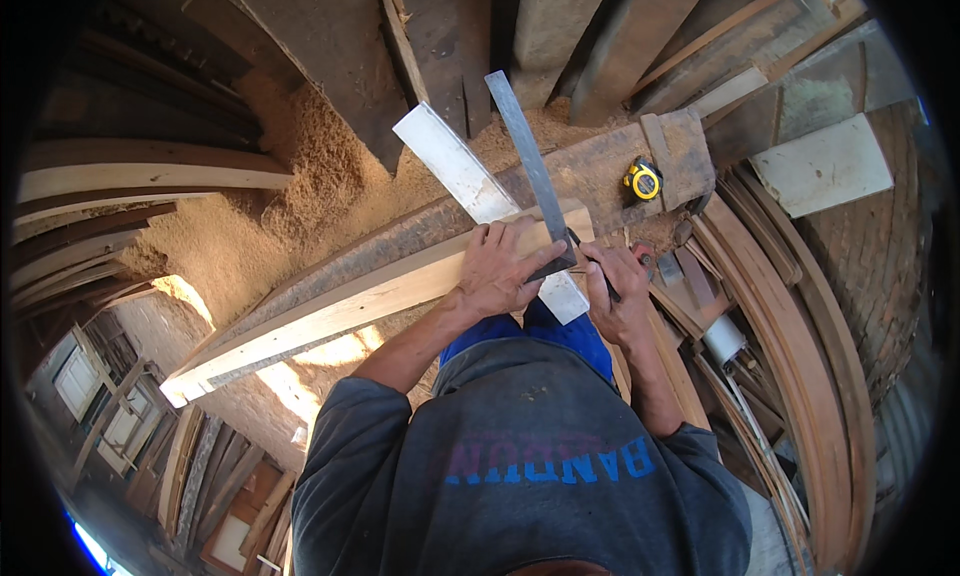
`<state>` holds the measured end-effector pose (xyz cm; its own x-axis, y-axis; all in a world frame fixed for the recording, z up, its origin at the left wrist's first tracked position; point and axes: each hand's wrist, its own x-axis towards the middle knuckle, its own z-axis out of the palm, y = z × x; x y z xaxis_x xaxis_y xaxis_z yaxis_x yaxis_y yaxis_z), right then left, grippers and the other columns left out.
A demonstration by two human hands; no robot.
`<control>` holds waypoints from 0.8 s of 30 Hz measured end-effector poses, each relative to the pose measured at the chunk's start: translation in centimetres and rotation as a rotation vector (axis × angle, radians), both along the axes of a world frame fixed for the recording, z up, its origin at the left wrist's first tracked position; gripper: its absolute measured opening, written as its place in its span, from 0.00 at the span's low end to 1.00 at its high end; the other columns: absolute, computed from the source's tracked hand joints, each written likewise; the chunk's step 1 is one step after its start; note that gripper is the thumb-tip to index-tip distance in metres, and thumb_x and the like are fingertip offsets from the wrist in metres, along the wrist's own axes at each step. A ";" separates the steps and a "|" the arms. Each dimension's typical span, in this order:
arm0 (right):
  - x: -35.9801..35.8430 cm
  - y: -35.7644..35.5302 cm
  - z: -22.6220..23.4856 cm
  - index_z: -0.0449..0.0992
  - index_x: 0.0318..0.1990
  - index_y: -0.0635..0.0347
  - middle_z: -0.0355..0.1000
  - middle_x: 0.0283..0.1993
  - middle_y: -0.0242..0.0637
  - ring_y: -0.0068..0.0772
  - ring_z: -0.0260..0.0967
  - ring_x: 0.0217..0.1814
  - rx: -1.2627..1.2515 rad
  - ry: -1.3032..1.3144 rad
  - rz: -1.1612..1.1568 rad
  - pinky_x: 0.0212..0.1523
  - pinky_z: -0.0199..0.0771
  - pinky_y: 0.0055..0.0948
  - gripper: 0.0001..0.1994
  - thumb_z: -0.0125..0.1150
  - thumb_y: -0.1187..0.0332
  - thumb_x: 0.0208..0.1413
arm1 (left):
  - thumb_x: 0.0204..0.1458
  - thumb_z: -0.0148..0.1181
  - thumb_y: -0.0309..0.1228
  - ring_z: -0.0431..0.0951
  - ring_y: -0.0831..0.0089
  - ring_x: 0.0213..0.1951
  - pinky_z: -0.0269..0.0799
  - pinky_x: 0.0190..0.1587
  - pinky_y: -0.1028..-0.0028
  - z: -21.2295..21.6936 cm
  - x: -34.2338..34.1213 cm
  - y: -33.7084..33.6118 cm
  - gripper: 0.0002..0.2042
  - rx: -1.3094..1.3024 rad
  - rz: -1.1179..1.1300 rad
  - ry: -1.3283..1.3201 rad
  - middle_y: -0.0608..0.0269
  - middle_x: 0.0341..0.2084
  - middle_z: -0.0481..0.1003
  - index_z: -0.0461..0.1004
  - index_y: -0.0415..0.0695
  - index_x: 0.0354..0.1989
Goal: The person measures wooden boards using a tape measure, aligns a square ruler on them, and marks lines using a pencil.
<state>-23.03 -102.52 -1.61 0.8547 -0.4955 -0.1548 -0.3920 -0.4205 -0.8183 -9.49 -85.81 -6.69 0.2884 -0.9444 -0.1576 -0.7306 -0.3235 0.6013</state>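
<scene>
A long pale wooden beam (pixel 330 296) lies slanting in front of me, resting on a rough, dark plank bench (pixel 590 171). Near the beam's right end, my left hand (pixel 500 271) presses a metal try square (pixel 527 146) against the wood. The square's long blade points away from me, and its dark stock sits under my thumb. Close beside it, my right hand (pixel 618 281) grips a slim dark pencil (pixel 605 276), its tip near the square's corner. A white strip of board (pixel 460 171) passes beneath the beam, showing on both sides.
On the bench at the right lies a yellow and black tape measure (pixel 642 180). Sawdust (pixel 320 166) is heaped beyond the beam. Long timber boards (pixel 780 376) stack along the right, and more planks (pixel 100 171) lie at the left.
</scene>
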 end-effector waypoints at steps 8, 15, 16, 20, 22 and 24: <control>-2.1 -1.0 -0.6 0.77 0.38 0.65 0.76 0.35 0.48 0.55 0.71 0.37 -0.115 0.273 0.166 0.40 0.70 0.45 0.09 0.54 0.69 0.59 | 0.39 0.68 0.40 0.66 0.56 0.52 0.58 0.53 0.57 -0.2 -0.3 0.3 0.34 -0.014 0.001 -0.019 0.52 0.59 0.65 0.71 0.68 0.62; -2.7 2.5 -7.0 0.76 0.40 0.65 0.75 0.33 0.35 0.25 0.72 0.33 0.756 0.162 -0.257 0.35 0.70 0.28 0.12 0.50 0.64 0.66 | 0.43 0.68 0.46 0.64 0.53 0.55 0.59 0.56 0.54 -0.1 -0.3 0.2 0.37 0.015 -0.001 0.005 0.51 0.60 0.64 0.65 0.63 0.67; -2.5 2.4 -7.0 0.76 0.39 0.65 0.74 0.33 0.32 0.19 0.70 0.32 0.801 0.129 -0.306 0.34 0.69 0.24 0.12 0.50 0.65 0.67 | 0.43 0.68 0.46 0.64 0.53 0.55 0.59 0.56 0.54 0.0 -0.2 0.5 0.37 0.016 0.006 -0.007 0.51 0.60 0.64 0.65 0.63 0.67; -3.9 -2.9 -5.8 0.75 0.35 0.63 0.69 0.26 0.26 0.17 0.65 0.27 0.567 0.080 -0.366 0.30 0.66 0.21 0.12 0.50 0.66 0.67 | 0.47 0.67 0.49 0.55 0.47 0.66 0.50 0.66 0.46 -0.4 -1.3 4.3 0.42 -0.007 0.309 0.095 0.48 0.67 0.55 0.56 0.53 0.71; -4.9 -6.8 -6.2 0.75 0.34 0.63 0.68 0.25 0.25 0.17 0.64 0.26 0.511 0.078 -0.347 0.29 0.65 0.21 0.12 0.50 0.66 0.67 | 0.48 0.65 0.50 0.47 0.45 0.71 0.40 0.70 0.41 0.2 -2.0 7.1 0.45 0.103 0.568 0.014 0.45 0.70 0.48 0.51 0.49 0.72; -5.1 -9.6 -6.8 0.74 0.32 0.62 0.67 0.22 0.27 0.18 0.62 0.23 0.346 0.235 -0.255 0.26 0.63 0.22 0.12 0.51 0.66 0.66 | 0.49 0.65 0.52 0.42 0.45 0.73 0.35 0.70 0.37 1.2 -2.5 11.0 0.46 0.221 0.911 -0.097 0.42 0.71 0.43 0.48 0.47 0.72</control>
